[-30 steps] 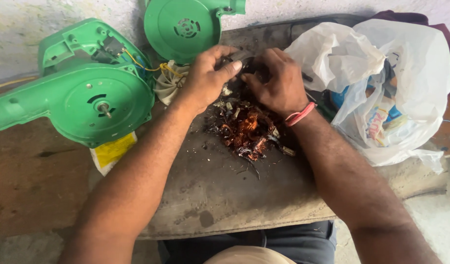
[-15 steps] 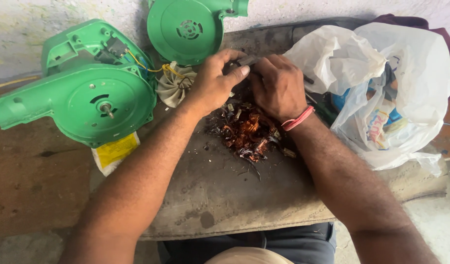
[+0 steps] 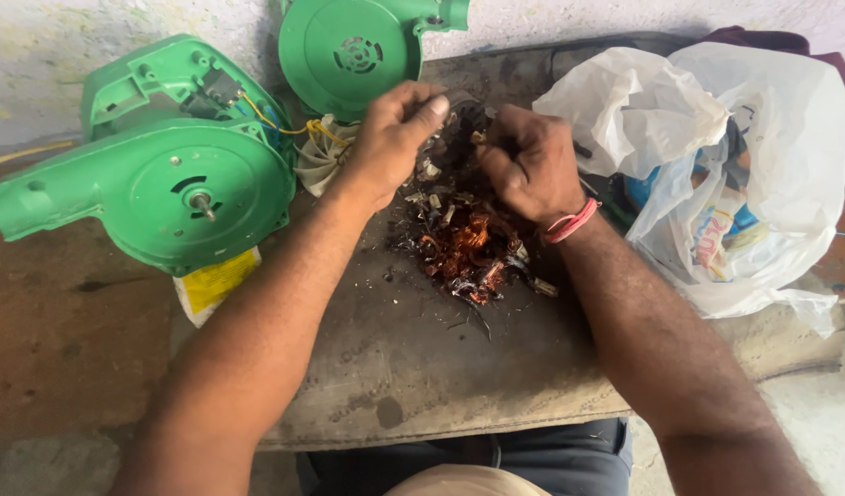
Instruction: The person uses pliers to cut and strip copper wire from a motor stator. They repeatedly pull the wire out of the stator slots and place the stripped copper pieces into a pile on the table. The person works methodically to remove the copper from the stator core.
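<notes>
A dark motor part with burnt copper winding [image 3: 464, 241] lies in the middle of a grey stone slab [image 3: 413, 367], with loose wire scraps around it. My left hand [image 3: 392, 140] grips the far end of this part, thumb pressed on top. My right hand [image 3: 533, 163], with a pink band on the wrist, is closed in a fist on the same part from the right. What the fingers pinch is hidden.
A green blower housing [image 3: 160, 170] with a metal shaft lies at the left, yellow wires running to a white fan wheel [image 3: 321, 156]. A round green cover [image 3: 349, 55] stands behind. A white plastic bag [image 3: 716, 165] with packets sits at the right. A yellow packet [image 3: 215, 285] lies under the housing.
Both hands have shifted a little on the motor part; the right hand has curled tighter into a fist. The housing and bag have not moved.
</notes>
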